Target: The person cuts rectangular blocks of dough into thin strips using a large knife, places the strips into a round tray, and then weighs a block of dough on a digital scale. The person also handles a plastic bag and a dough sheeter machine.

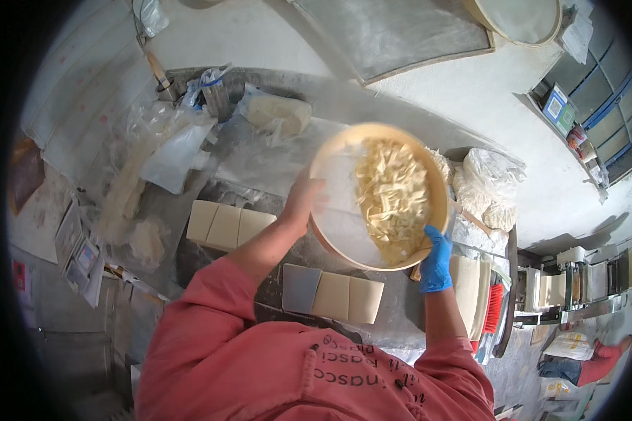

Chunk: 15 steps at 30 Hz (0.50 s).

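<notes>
My left hand [303, 205], bare and slightly blurred, grips the left rim of a round wooden-framed sieve [329, 244]. My right hand [436, 260], in a blue glove, holds its lower right rim. Cut strips of dough [392, 194] lie heaped in the sieve's right half, while the pale mesh shows at left. Below the sieve stands a row of cream-coloured dough blocks [334, 296], one end grey-blue. More such blocks [229, 225] stand beside my left forearm.
Plastic bags [490, 176] of pale strips and a wooden-handled tool [471, 217] lie at right, near a red-bristled brush [493, 308]. Plastic sheeting [174, 158] and a bag of pale material [279, 113] lie at left and back. Another person [603, 360] is at far right, beside a roller machine [574, 284].
</notes>
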Each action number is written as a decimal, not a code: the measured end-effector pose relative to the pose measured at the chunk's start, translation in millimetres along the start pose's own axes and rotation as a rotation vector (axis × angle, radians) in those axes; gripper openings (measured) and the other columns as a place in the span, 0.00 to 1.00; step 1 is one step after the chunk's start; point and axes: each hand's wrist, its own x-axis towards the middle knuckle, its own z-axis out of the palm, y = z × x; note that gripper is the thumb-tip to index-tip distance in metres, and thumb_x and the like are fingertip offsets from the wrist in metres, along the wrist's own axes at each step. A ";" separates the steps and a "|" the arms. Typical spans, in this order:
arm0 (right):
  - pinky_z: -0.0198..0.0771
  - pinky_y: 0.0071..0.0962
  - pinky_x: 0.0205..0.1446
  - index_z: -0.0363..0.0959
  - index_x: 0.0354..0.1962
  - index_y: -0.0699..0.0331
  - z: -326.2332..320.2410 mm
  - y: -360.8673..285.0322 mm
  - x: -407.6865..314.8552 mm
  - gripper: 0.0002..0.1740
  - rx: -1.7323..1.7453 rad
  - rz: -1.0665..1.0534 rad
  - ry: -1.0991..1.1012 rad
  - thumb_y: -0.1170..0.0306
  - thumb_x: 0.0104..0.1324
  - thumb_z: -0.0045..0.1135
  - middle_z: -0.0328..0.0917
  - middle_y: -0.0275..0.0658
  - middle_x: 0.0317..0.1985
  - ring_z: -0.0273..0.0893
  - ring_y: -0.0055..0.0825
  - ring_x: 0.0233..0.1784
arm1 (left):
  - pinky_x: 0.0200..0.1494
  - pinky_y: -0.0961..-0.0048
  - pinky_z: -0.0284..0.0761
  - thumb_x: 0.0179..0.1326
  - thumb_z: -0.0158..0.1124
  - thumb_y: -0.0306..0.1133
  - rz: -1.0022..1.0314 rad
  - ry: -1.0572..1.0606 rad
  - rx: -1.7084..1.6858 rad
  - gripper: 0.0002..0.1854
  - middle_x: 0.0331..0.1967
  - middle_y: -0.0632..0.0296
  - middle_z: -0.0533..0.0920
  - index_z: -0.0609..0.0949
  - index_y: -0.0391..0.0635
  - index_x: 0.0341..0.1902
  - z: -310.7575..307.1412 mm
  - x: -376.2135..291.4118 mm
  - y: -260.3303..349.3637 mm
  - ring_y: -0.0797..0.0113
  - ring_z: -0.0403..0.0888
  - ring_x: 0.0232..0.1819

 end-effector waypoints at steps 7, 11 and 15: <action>0.74 0.31 0.35 0.68 0.52 0.65 -20.5 2.7 23.9 0.22 -0.091 0.231 -0.039 0.75 0.58 0.50 0.76 0.39 0.38 0.77 0.30 0.36 | 0.35 0.70 0.74 0.48 0.55 0.40 -0.083 -0.043 0.309 0.25 0.39 0.57 0.76 0.75 0.41 0.50 -10.1 42.1 -47.0 0.65 0.77 0.37; 0.74 0.31 0.32 0.71 0.47 0.68 -47.2 26.6 24.1 0.19 -0.088 -0.029 0.000 0.72 0.57 0.52 0.77 0.40 0.37 0.78 0.33 0.33 | 0.38 0.73 0.73 0.49 0.52 0.37 -0.042 -0.052 0.265 0.27 0.40 0.59 0.78 0.74 0.39 0.54 -4.4 21.7 -54.1 0.67 0.76 0.39; 0.75 0.26 0.35 0.68 0.53 0.67 -35.6 12.5 7.3 0.24 -0.036 0.027 -0.036 0.75 0.57 0.51 0.77 0.40 0.41 0.78 0.31 0.38 | 0.43 0.73 0.73 0.50 0.50 0.33 0.076 -0.090 0.335 0.26 0.40 0.59 0.79 0.74 0.39 0.56 -17.3 40.1 -72.3 0.68 0.77 0.40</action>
